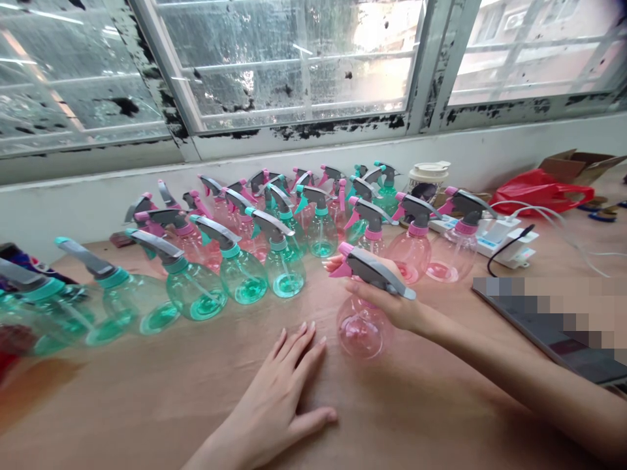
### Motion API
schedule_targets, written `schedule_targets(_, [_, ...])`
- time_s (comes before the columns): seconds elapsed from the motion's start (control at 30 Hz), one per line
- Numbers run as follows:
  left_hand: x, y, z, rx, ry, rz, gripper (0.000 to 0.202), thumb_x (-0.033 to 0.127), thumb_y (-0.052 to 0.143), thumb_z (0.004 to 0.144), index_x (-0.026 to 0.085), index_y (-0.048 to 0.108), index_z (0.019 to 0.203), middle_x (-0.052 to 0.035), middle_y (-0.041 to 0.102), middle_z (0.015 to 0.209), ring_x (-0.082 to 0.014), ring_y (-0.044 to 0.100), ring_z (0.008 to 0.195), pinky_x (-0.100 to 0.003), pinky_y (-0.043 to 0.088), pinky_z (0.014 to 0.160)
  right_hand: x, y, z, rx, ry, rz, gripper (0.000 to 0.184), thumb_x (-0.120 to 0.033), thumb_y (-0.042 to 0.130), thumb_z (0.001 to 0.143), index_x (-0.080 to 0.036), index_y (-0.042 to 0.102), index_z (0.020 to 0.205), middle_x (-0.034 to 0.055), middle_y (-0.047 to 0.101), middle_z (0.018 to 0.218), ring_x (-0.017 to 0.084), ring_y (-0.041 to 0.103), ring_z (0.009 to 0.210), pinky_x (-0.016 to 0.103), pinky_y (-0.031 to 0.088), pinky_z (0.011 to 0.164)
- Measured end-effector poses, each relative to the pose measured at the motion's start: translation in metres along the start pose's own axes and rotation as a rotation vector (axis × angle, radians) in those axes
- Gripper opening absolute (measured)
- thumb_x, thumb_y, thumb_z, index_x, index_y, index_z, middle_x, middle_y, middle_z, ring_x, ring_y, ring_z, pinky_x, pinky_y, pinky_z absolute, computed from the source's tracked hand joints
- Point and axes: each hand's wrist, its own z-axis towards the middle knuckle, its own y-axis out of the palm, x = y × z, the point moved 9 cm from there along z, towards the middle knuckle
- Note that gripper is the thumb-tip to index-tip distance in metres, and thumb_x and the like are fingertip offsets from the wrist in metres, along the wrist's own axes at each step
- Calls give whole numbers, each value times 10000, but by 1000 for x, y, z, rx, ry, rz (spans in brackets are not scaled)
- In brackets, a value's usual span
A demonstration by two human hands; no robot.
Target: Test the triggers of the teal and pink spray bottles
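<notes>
Grouped spray bottles (243, 277) appear assembled, heads (269, 222) fitted; one pink bottle (361, 333), gripped by the right hand (394, 307), is apart. The left hand (279, 395) lies flat, open, on the surface (147, 405).

A spray bottle (363, 331) is in the right grip (392, 301); nearer and leftward, the left grip (277, 395) rests on the worktop (157, 398). Behind the right grip, mostly leftward, stand other bottles (245, 279); behind it rightward, a cup (424, 181), then a power strip (509, 251), bag (533, 194) and carton (580, 168) farther right.
</notes>
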Motion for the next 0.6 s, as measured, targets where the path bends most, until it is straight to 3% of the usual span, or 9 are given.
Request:
schedule_targets(0.17, [0,1,0,-1,0,6,798,645,551,908,242,284,1543,-140,277,1589,-367,256,1449,-618,211,1143,-3,-1,2,3,-36,-22,136,-377,602,920,-244,602,950,-28,500,736,115,414,582,265,361,537])
schedule_targets(0.4, [0,1,1,-4,6,34,798,650,533,915,227,281,1543,-141,274,1591,-361,255,1450,-606,219,1148,-3,2,6,-33,-18,-42,201,-384,587,926,-206,551,839,-15,518,773,121,463,666,262,409,620])
schedule_targets(0.6, [1,1,0,-5,7,72,778,653,503,932,218,290,1540,-145,284,1586,-357,260,1449,-603,235,1144,-13,2,5,-32,-62,-48,212,-316,579,927,-194,508,769,-40,441,699,96,386,600,243,354,557])
